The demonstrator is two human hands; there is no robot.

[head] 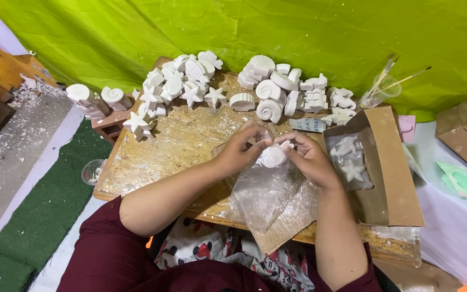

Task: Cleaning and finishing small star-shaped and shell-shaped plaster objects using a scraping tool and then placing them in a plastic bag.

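Both hands, left hand (pixel 241 148) and right hand (pixel 309 158), pinch a white plaster shell (pixel 274 156) over a clear plastic bag (pixel 263 197) near the tabletop's (pixel 174 146) front edge.

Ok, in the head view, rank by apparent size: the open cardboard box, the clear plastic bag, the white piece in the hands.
1. Open cardboard box
2. Clear plastic bag, though it sits nearer the camera
3. White piece, plainly smallest

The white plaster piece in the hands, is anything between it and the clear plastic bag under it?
Nothing visible. Both the left hand and right hand hold the white plaster piece directly above the clear plastic bag, with no other thing between them.
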